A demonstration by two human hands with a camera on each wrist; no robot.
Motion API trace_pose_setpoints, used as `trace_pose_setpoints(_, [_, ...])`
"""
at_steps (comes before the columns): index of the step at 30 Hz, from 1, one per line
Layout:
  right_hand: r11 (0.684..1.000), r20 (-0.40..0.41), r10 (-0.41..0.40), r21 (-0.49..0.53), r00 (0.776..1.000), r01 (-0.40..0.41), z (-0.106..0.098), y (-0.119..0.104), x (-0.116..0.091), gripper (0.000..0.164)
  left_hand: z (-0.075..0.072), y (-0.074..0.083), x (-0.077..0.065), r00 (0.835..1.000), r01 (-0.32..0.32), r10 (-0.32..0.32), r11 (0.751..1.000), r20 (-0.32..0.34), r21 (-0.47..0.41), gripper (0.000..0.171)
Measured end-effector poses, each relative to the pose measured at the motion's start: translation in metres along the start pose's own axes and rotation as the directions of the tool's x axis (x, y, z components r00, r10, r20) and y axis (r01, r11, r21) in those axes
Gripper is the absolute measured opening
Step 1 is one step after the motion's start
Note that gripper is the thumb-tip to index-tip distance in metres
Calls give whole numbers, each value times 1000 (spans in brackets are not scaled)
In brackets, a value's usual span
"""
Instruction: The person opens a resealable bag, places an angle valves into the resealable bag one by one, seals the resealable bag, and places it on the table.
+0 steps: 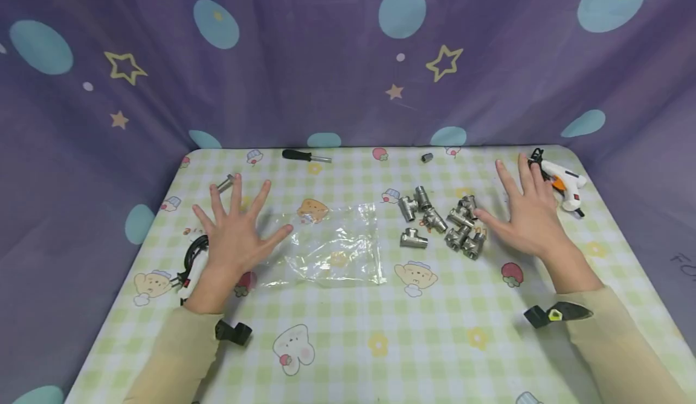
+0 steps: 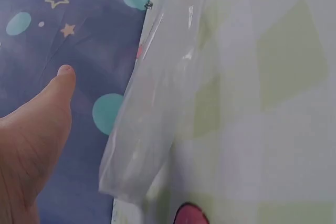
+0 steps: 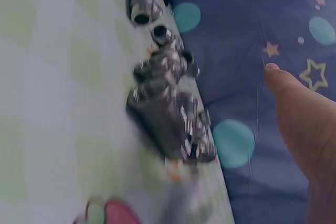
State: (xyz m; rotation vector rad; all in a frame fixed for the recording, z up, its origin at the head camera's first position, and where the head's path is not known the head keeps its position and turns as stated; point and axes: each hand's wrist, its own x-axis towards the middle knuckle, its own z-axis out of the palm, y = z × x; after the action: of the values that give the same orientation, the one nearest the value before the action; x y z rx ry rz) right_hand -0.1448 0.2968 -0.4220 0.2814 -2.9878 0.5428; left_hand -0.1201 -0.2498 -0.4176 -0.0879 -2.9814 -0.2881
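Note:
My left hand (image 1: 232, 241) is held out with its fingers spread, holding nothing, beside the left end of a clear plastic bag (image 1: 337, 247) lying flat. My right hand (image 1: 530, 217), fingers also spread, holds nothing and is nearest to a group of metal tee pipe fittings (image 1: 459, 229). Several of these tees lie in two loose clusters, with one tee fitting (image 1: 414, 238) a little apart toward the front. In the left wrist view the thumb (image 2: 52, 103) stands left of the bag (image 2: 152, 98). The right wrist view has the thumb (image 3: 299, 114) right of the fittings (image 3: 163, 103).
At the back lie a black-handled screwdriver (image 1: 304, 156) and a small metal piece (image 1: 426, 157). A metal bolt-like piece (image 1: 225, 183) is behind the left hand. A white glue gun (image 1: 565, 183) lies at the right; a black cable (image 1: 193, 256) and a partly hidden white tool are at the left.

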Motion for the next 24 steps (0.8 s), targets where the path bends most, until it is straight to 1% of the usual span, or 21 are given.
trace_pose_setpoints(3, [1000, 7, -26, 5, 1000, 26, 1, -11, 7, 102, 2, 3, -1, 1000, -15, 15, 1000, 5, -22, 100])
trace_pose_setpoints(6, [998, 17, -61, 7, 998, 60, 2, -24, 13, 102, 2, 8, 0, 999, -36, 36, 999, -8, -30, 100])
trace_pose_setpoints(10, [993, 7, -119, 18, 993, 119, 5, -40, 18, 101, 2, 15, 3, 998, -57, 56, 998, -14, -33, 100])
trace_pose_setpoints(12, [988, -1, -150, 43, 989, 150, 8, -49, 19, 100, 3, 20, 4, 998, -64, 64, 997, -9, -31, 100])
trace_pose_setpoints(17, [966, -30, -235, 105, 972, 237, 18, -69, 22, 92, 6, 32, 7, 996, -90, 89, 995, -15, -50, 103])
trace_pose_setpoints(20, [951, -42, -281, 124, 959, 284, 25, -81, 23, 85, 10, 41, 9, 993, -121, 119, 990, -22, -74, 104])
trace_pose_setpoints(24, [929, -53, -322, 176, 945, 327, 33, -98, 22, 76, 16, 53, 10, 985, -172, 167, 979, -46, -113, 105])
